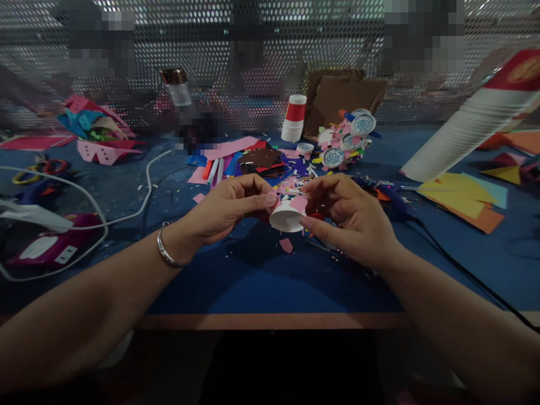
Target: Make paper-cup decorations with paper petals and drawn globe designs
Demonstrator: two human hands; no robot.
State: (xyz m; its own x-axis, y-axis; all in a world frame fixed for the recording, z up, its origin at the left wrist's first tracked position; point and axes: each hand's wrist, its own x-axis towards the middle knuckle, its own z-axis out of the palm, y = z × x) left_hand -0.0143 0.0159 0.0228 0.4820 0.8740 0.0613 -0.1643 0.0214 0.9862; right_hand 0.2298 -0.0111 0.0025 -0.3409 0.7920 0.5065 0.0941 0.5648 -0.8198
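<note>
Over the near middle of the table I hold a short white paper cup piece (287, 221), its round opening tilted toward me. Pink paper tabs (298, 203) show along its upper side. My left hand (236, 205), with a silver bangle at the wrist, pinches the cup piece's left edge near a pink tab. At the right edge, the thumb of my right hand (352, 222) presses the rim while its fingers curve behind; their exact contact is partly hidden. A loose pink paper scrap (286, 245) lies on the table just below.
Behind my hands lie coloured paper pieces (259, 160) and markers. Decorated cup bottoms (333, 157) cluster near cardboard (343, 104). A tall cup stack (468, 121) leans at right, beside a corded glue gun (394, 199). A white cable (147, 185) and scissors (40, 169) lie left.
</note>
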